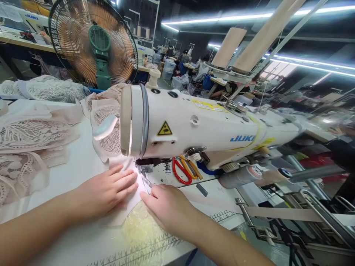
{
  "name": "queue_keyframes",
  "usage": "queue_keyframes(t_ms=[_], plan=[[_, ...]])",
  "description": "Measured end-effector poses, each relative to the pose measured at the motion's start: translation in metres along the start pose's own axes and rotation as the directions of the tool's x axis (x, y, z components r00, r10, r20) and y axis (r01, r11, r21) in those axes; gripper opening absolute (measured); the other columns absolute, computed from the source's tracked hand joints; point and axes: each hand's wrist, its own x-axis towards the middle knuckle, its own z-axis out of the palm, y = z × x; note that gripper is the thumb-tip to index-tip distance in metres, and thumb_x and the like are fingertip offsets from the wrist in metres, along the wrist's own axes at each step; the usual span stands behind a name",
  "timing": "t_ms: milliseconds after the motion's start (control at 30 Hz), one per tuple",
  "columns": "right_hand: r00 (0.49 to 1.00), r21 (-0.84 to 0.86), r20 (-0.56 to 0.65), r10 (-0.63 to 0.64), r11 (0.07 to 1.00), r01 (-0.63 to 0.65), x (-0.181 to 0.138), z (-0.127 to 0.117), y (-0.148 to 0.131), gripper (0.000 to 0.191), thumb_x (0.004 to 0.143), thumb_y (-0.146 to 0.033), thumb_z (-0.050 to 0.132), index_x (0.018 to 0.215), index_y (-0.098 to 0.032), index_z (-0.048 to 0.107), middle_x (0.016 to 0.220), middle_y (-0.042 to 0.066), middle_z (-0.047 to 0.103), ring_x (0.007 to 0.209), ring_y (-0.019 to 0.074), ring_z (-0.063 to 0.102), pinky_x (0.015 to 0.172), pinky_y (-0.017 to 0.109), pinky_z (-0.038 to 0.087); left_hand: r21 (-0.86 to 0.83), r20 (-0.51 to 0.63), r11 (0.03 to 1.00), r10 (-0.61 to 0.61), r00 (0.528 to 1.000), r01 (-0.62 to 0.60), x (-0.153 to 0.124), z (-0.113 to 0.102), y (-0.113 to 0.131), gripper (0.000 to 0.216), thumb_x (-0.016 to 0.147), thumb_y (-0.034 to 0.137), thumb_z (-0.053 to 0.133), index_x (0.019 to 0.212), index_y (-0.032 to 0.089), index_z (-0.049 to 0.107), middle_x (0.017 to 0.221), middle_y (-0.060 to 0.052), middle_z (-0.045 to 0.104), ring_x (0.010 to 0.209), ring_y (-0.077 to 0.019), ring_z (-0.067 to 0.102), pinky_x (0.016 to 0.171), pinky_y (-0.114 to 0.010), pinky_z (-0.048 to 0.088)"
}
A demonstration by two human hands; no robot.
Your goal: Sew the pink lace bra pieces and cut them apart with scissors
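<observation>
A white sewing machine (pixel 177 122) lights the pale pink fabric (pixel 130 205) under its needle area. My left hand (pixel 107 190) lies flat on this fabric, fingers stretched toward the presser foot (pixel 144 170). Just right of the needle area, my right hand (pixel 169 208) is closed at the fabric's edge, thumb and forefinger close together beside a small metal guide (pixel 146 181). Its other fingers are curled and mostly hidden. Below the right hand is a yellowish patch (pixel 141 223) on the table. Red-handled scissors (pixel 181 171) and an orange-handled tool (pixel 191 168) lie beneath the machine arm.
Lace pieces (pixel 33 133) are spread at the left. A large fan (pixel 94 40) stands behind them. Ruler markings (pixel 138 255) run along the table's front. Thread cones (pixel 229 46) rise above the machine, and a beige tape (pixel 285 213) crosses a metal rack at right.
</observation>
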Motion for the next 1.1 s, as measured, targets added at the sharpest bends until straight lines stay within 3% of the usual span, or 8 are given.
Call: queue_keyframes(t_ms=[200, 367, 467, 567, 867, 1100], plan=[[0.989, -0.036, 0.134, 0.058, 0.998, -0.053, 0.011, -0.012, -0.003, 0.015, 0.092, -0.025, 0.048, 0.104, -0.021, 0.056, 0.065, 0.001, 0.059, 0.049, 0.0173, 0.051, 0.045, 0.031, 0.014, -0.01, -0.012, 0.999, 0.032, 0.999, -0.032, 0.0, -0.002, -0.013, 0.04, 0.099, 0.017, 0.038, 0.136, 0.016, 0.053, 0.14, -0.013, 0.056, 0.128, -0.0279, 0.053, 0.115, -0.044, 0.031], [0.972, -0.083, 0.208, 0.106, 0.992, -0.091, 0.019, -0.018, -0.006, 0.033, 0.097, -0.032, 0.043, 0.125, -0.02, 0.052, 0.066, 0.004, 0.064, 0.054, 0.022, 0.061, 0.043, 0.03, 0.019, -0.069, -0.018, 0.996, 0.049, 0.999, -0.05, 0.004, -0.001, -0.009, 0.045, 0.096, 0.009, 0.033, 0.137, 0.014, 0.049, 0.133, -0.016, 0.06, 0.121, -0.0277, 0.056, 0.102, -0.04, 0.045], [0.967, -0.088, 0.226, 0.121, 0.991, -0.104, 0.021, -0.017, -0.007, 0.04, 0.097, -0.033, 0.041, 0.134, -0.019, 0.048, 0.064, 0.004, 0.065, 0.054, 0.0228, 0.063, 0.042, 0.03, 0.02, -0.108, 0.009, 0.994, -0.021, 1.0, 0.022, 0.005, -0.004, -0.002, 0.041, 0.093, 0.012, 0.038, 0.132, 0.016, 0.053, 0.128, -0.016, 0.062, 0.11, -0.0288, 0.06, 0.094, -0.044, 0.048], [0.957, -0.085, 0.253, 0.138, 0.989, -0.12, 0.021, -0.016, -0.009, 0.048, 0.097, -0.034, 0.041, 0.143, -0.019, 0.041, 0.066, 0.005, 0.066, 0.057, 0.0245, 0.065, 0.042, 0.03, 0.021, -0.128, 0.05, 0.99, -0.055, 0.997, 0.061, 0.004, -0.007, 0.0, 0.037, 0.092, 0.019, 0.046, 0.127, 0.018, 0.057, 0.127, -0.016, 0.061, 0.111, -0.032, 0.058, 0.095, -0.05, 0.044], [0.91, -0.111, 0.357, 0.21, 0.977, -0.182, 0.028, -0.027, -0.013, 0.055, 0.097, -0.037, 0.042, 0.148, -0.016, 0.036, 0.074, 0.009, 0.07, 0.065, 0.0291, 0.069, 0.049, 0.033, 0.038, -0.058, -0.033, 0.998, -0.004, 0.999, 0.002, -0.006, 0.0, -0.013, 0.037, 0.093, 0.013, 0.044, 0.126, 0.023, 0.058, 0.126, -0.01, 0.065, 0.117, -0.0276, 0.057, 0.104, -0.045, 0.033], [0.894, -0.171, 0.362, 0.263, 0.962, -0.213, 0.035, -0.025, -0.018, 0.062, 0.096, -0.04, 0.045, 0.151, -0.015, 0.033, 0.065, 0.009, 0.068, 0.057, 0.0296, 0.067, 0.045, 0.032, 0.038, -0.038, -0.01, 0.999, -0.025, 1.0, 0.025, -0.001, -0.001, -0.024, 0.04, 0.091, 0.007, 0.044, 0.124, 0.022, 0.062, 0.127, -0.011, 0.065, 0.117, -0.0271, 0.058, 0.102, -0.042, 0.038]])
